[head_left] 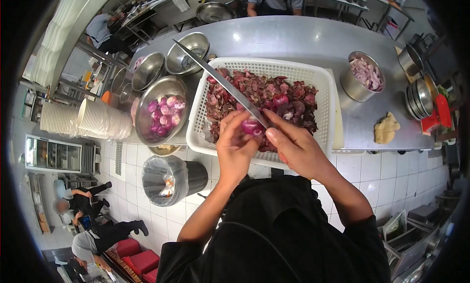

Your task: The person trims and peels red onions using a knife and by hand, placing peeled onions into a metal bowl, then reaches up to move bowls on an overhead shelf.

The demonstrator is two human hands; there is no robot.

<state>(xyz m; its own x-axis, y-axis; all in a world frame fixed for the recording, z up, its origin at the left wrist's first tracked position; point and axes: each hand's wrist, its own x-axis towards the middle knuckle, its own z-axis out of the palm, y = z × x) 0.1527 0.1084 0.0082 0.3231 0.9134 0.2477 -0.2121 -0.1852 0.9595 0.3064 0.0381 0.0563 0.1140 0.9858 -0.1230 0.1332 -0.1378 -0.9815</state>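
Observation:
My left hand [235, 146] is wrapped round a small purple onion [252, 127] over the white perforated basket [197, 117]. Right beside it, my right hand [293, 143] grips a large knife [220, 81], its long blade slanting up to the left past the basket's rim; the handle is hidden in my fingers. Under both hands the basket holds a heap of dark red onion skins [240, 82], with another purple onion [280, 99] among them. A metal bowl of peeled onions [164, 117] is left of the basket.
Two metal bowls [148, 71] [189, 52] are at the back left. To the right are a pot of cut onions [366, 73], a yellowish cloth [387, 128] and stacked bowls [415, 99]. A lined bin [164, 180] stands below left. Other people are farther off.

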